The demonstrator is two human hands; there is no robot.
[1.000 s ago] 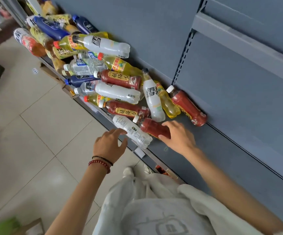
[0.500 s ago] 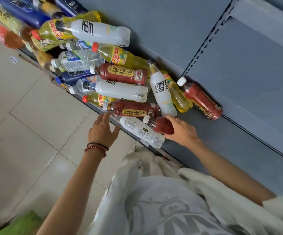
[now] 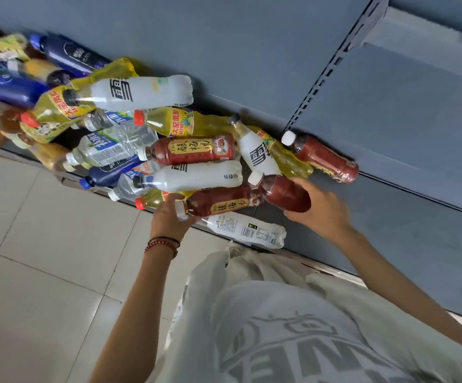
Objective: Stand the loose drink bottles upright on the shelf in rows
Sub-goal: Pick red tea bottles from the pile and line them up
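Head: grey shelf (image 3: 390, 222) heaped with bottles (image 3: 191, 150); pale tiled floor (image 3: 44, 258).

Pale beige floor tiles (image 3: 44, 244) with thin grout lines spread to the left of and below the left fingers (image 3: 170, 201). Just behind those fingers, at the wrist, sit a dark cord band (image 3: 166, 239) and a red beaded bracelet (image 3: 155, 246). Lower still, beneath the fingers of both sides, a light grey T-shirt (image 3: 293, 327) carries a faded grey print.

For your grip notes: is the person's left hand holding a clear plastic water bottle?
No, the left hand grips a dark red plastic bottle with a yellow label.
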